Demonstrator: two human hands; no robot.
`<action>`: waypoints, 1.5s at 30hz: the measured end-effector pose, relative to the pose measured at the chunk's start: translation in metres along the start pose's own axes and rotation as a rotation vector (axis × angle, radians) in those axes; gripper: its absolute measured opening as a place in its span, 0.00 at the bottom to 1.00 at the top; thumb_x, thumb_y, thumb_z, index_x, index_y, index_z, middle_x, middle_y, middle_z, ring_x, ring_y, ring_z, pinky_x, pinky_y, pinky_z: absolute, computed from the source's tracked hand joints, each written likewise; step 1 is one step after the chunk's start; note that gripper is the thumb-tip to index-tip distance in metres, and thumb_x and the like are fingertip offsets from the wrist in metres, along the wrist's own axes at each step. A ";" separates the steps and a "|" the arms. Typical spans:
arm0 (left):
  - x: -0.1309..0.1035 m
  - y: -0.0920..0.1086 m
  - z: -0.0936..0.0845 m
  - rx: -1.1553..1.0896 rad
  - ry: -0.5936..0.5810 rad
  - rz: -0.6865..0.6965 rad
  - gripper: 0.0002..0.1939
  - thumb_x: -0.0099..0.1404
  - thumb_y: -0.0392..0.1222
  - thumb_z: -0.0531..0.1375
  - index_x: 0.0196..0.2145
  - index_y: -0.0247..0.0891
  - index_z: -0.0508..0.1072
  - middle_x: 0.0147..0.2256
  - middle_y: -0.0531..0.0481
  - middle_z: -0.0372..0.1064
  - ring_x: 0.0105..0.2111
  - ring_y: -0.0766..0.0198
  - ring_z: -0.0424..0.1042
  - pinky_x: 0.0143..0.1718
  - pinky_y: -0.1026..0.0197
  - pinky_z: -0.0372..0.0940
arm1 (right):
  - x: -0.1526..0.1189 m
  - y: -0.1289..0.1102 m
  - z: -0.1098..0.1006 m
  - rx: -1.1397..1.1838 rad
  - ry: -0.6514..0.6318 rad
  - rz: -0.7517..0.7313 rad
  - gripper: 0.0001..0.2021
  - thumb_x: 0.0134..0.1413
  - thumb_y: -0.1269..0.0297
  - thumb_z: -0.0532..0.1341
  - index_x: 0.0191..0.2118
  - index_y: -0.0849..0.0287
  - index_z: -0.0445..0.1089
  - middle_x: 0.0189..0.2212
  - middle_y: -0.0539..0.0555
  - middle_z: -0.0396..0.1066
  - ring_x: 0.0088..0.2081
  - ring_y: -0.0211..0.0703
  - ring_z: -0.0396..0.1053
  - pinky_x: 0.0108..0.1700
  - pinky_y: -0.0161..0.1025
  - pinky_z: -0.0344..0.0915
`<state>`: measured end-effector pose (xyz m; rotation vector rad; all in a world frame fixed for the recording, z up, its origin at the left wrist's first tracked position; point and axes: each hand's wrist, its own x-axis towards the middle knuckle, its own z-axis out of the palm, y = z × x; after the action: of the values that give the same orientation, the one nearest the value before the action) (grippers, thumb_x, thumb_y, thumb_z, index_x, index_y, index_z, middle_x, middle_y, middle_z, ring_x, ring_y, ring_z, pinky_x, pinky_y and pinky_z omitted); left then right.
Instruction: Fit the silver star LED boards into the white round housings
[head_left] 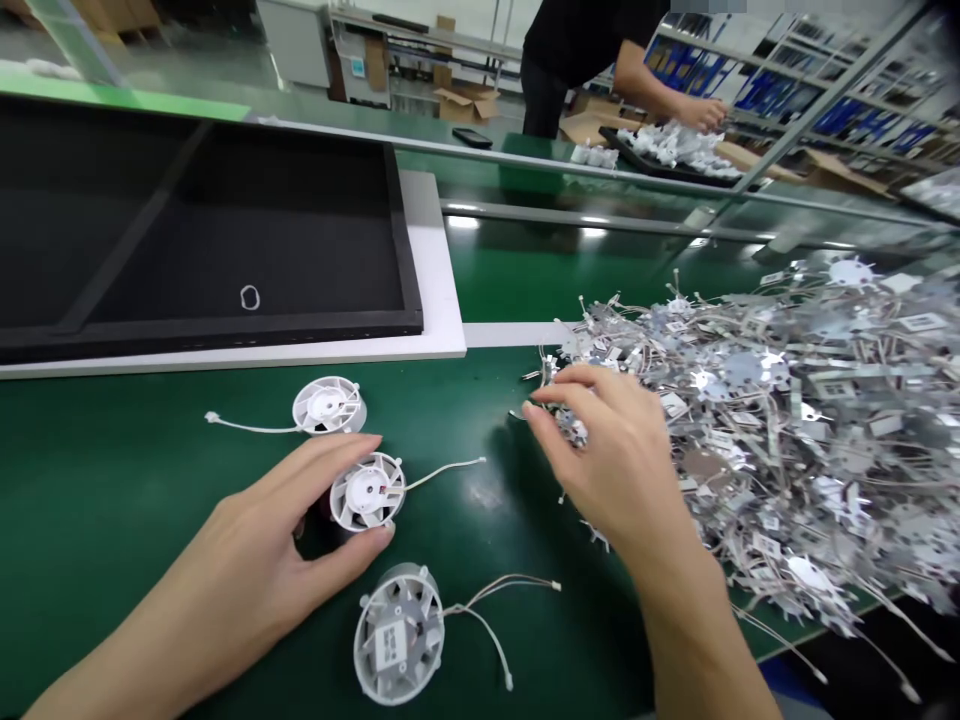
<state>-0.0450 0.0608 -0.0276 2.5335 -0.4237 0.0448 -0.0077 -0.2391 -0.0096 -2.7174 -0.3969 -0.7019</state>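
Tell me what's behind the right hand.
Behind the right hand is a pile of shiny metal pieces with wires; whatever the hand itself covers cannot be seen.

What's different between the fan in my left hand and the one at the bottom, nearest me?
The held fan shows a white hub; the nearest fan has a silvery plate bearing a white label. The held fan shows one lead; the nearest fan's wiring branches in two. The left hand grasps the held fan, while the nearest fan is untouched. Both are round, with pale rims.
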 end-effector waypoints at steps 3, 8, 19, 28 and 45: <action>0.000 0.003 -0.002 0.003 -0.017 -0.058 0.31 0.73 0.72 0.54 0.63 0.53 0.71 0.62 0.50 0.73 0.45 0.55 0.79 0.36 0.62 0.74 | -0.006 0.017 -0.001 -0.208 0.011 0.005 0.09 0.68 0.63 0.63 0.36 0.61 0.77 0.54 0.69 0.74 0.61 0.71 0.69 0.62 0.70 0.57; 0.003 0.010 -0.005 -0.057 0.032 -0.112 0.27 0.76 0.67 0.52 0.60 0.51 0.73 0.38 0.54 0.75 0.29 0.64 0.70 0.30 0.64 0.70 | -0.006 0.016 -0.003 -0.128 0.023 -0.039 0.13 0.69 0.71 0.59 0.32 0.59 0.76 0.48 0.64 0.76 0.56 0.64 0.74 0.63 0.72 0.57; 0.001 0.013 -0.012 -0.124 0.296 0.294 0.10 0.75 0.35 0.58 0.48 0.49 0.76 0.45 0.59 0.78 0.44 0.69 0.78 0.51 0.68 0.72 | 0.002 -0.013 -0.016 1.059 0.070 0.359 0.07 0.72 0.63 0.65 0.38 0.52 0.77 0.32 0.47 0.80 0.27 0.32 0.76 0.31 0.29 0.76; -0.005 0.029 -0.007 -0.582 0.128 0.158 0.20 0.75 0.54 0.64 0.63 0.61 0.71 0.56 0.58 0.76 0.52 0.66 0.77 0.55 0.71 0.73 | -0.001 -0.059 -0.009 1.895 -0.535 0.544 0.07 0.70 0.60 0.68 0.39 0.55 0.76 0.35 0.47 0.82 0.31 0.30 0.81 0.36 0.24 0.78; 0.003 0.044 -0.018 -1.206 -0.128 -0.445 0.15 0.62 0.45 0.76 0.47 0.53 0.85 0.33 0.57 0.84 0.32 0.68 0.83 0.37 0.76 0.77 | -0.016 -0.060 -0.003 0.625 -0.112 -0.146 0.15 0.68 0.67 0.62 0.58 0.52 0.69 0.65 0.57 0.67 0.71 0.46 0.59 0.71 0.48 0.57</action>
<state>-0.0543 0.0347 0.0108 1.3774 0.0952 -0.4158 -0.0427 -0.1887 -0.0024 -2.1502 -0.7110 -0.3732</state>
